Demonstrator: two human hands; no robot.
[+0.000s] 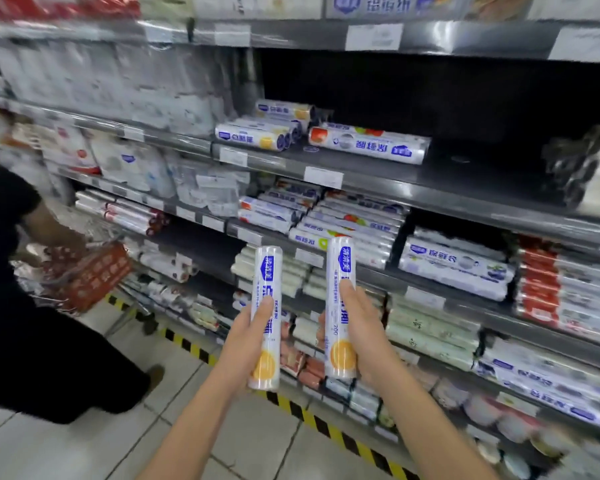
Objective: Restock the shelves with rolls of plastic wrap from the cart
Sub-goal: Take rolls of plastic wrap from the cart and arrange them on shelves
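Two glossy white cylinders with blue lettering and an orange disc near the bottom are standing upright in front of the grey metal shelves. The left hand is wrapping closed around the left roll, and the right hand is gripping the right roll, thumbs lying along their slick film.

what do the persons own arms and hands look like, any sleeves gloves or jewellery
Both forearms are bare as far as the frame shows, with no sleeve in view. The left hand and right hand wear no gloves, and no rings, watch or bracelet can be seen on the visible sides.
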